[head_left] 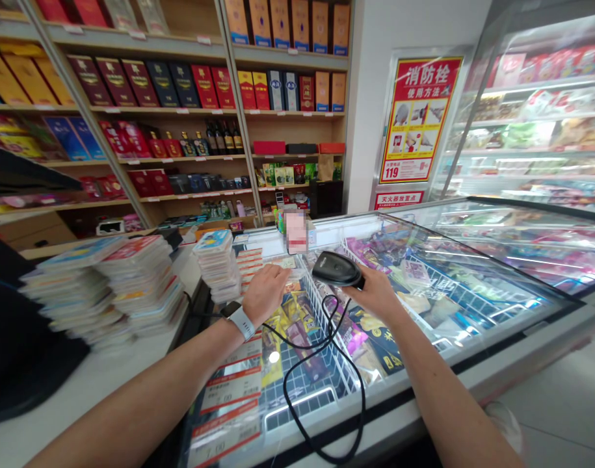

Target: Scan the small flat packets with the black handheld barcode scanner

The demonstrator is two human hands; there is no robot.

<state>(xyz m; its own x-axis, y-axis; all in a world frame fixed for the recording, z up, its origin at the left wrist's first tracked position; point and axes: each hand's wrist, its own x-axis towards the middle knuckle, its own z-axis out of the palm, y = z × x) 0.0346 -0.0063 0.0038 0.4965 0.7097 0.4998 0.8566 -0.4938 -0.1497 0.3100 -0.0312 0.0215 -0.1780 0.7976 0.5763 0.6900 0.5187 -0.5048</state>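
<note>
My right hand (372, 292) is closed around the handle of a black barcode scanner (337, 268), held above the glass of a chest freezer. From the scanner, a black cable (297, 348) hangs in loops over the glass. My left hand (266, 289), with a pale watch band at the wrist, is over the freezer's left part. Its fingers are bent together at the edge of a small whitish flat piece (292, 267); their tips are hidden, so the grip itself does not show. Just left of this hand stands a stack of flat plastic-covered cards (218, 263).
More card stacks (141, 283) stand on the white counter (106, 390) at left, beside a dark monitor stand (19, 325). Price labels (231, 383) line the freezer's left edge. Wire baskets of wrapped ice cream (302, 338) lie under the glass. Shelves of boxed bottles (165, 84) fill the back.
</note>
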